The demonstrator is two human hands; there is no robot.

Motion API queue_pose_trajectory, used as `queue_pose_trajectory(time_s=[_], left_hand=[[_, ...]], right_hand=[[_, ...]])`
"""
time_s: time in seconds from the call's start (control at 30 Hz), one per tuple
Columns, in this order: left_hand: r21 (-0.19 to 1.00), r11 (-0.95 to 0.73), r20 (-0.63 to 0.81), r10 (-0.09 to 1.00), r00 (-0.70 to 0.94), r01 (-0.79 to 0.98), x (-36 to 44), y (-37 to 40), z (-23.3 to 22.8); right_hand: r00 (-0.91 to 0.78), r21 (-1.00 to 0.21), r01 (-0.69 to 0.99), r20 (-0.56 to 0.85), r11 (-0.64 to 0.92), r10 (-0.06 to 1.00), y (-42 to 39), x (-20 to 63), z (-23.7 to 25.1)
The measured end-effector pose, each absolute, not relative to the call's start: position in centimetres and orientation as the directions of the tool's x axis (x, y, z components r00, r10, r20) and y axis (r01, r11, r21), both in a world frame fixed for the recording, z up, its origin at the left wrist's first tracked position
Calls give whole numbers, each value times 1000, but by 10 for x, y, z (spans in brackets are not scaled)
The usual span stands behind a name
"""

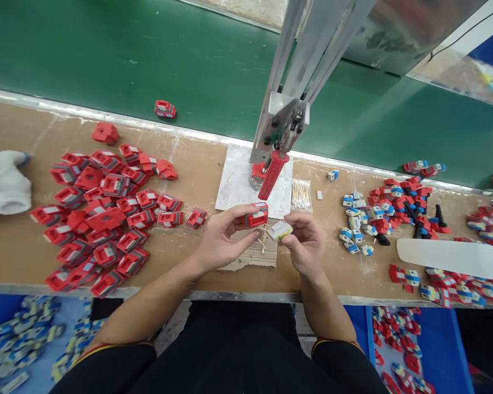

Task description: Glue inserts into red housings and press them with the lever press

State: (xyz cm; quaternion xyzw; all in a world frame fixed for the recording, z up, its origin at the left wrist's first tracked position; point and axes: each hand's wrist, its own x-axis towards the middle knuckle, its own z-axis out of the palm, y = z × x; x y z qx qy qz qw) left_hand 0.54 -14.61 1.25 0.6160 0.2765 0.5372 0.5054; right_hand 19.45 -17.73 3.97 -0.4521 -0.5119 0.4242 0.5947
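Nearest, both hands raised just over the bench edge: left hand pinching a red housing, right hand pinching a small white-and-yellow insert, the two parts almost touching. Directly beneath, a scrap of cardboard with thin white sticks. Left of the hands, a heap of red housings; right, mixed red, blue and white pieces (some black). Just beyond, a press with red-gripped lever hanging over a white plate, close above the held parts. Farthest, a green belt carrying one red housing.

Housings pile left of press, assembled parts right.
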Motion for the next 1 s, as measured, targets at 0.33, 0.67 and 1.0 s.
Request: queue_pose_trajectory(time_s=[0.33, 0.67, 1.0], left_hand=[[583, -796, 757, 604, 250, 162, 8, -149, 11], [806, -591, 572, 763, 302, -32, -3, -147, 14], [920, -142, 94, 985, -146, -366, -56, -81, 8]], right_hand=[[209, -992, -8, 122, 126, 970, -184, 175, 31], [24, -959, 156, 243, 237, 970, -181, 189, 37], [-622, -866, 171, 276, 471, 733, -104, 229, 93]])
